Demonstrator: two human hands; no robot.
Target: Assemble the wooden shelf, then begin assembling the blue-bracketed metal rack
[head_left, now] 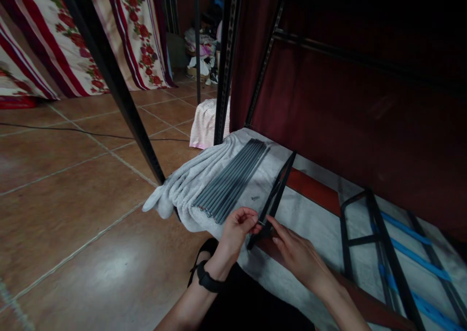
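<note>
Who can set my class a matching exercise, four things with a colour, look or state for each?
Column one:
1. Left hand
2. Rods
3. Watch
4. Curtain

Column two:
A. Striped, with red flowers
B. Black, worn around a wrist
C. Pinching a small metal piece
D. Grey, lying side by side

Right pairs: 1-C, 2-D, 3-B, 4-A

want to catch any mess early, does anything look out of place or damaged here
Nothing looks plainly damaged or spilled. The gray blanket is bunched and droops over the left edge, and small metal pieces lie loose beside the neatly lined-up gray rods. In the background, a jumbled heap looks untidy.
</note>
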